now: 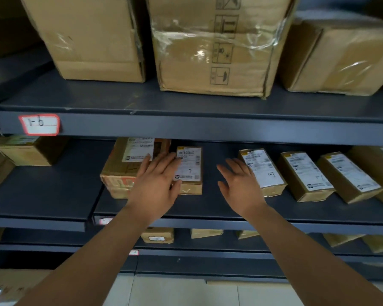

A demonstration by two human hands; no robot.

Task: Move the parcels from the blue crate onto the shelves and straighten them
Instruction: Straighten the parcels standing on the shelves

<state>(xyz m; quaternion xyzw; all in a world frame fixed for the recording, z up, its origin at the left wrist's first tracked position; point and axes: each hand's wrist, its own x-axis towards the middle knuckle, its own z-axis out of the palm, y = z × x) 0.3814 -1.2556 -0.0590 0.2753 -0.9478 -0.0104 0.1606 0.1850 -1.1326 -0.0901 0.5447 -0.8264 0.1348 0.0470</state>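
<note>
Two hands, fingers straight: left hand [155, 184] flat on one labelled parcel [190, 173], right hand [239, 184] just beside three more parcels [305, 176]. Three large cartons [212, 51] above; dark metal shelves [186, 129].

Brown labelled parcels [303, 175], lying flat, middle shelf [60, 186]

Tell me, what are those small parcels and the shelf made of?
The small parcel by the left hand looks like matte brown cardboard with a white paper label on top. The big box above carries glossy clear tape that catches the light. The shelf seems metal painted matte dark grey, judging by its thin folded edge; painted board is possible.
</note>
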